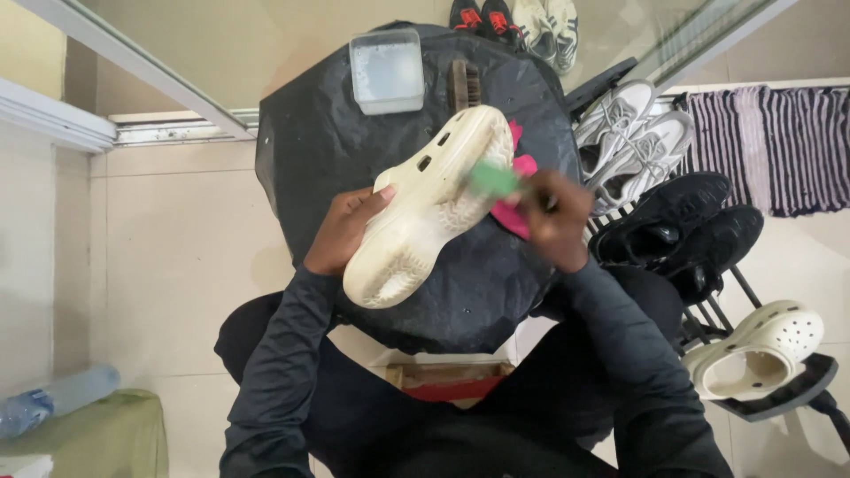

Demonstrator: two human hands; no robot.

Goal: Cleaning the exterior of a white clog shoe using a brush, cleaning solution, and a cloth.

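Left hand (341, 232) grips cream clog (431, 204) sole-up, toe upper-right; right hand (553, 217) clasps green brush (493, 180).

Both arms are clad in dark long sleeves and are extended forward from the bottom of the view, bent slightly at the elbows. The left hand (341, 232) is held palm inward, with the thumb laid on top and the fingers (376, 196) curled round the side of what is gripped; the wrist is kept nearly straight. The right hand (553, 217) is raised a little higher and to the right, closed into a loose fist round a thin handle, knuckles turned upward and the wrist bent inward toward the left hand. The two hands are kept near each other, not touching.
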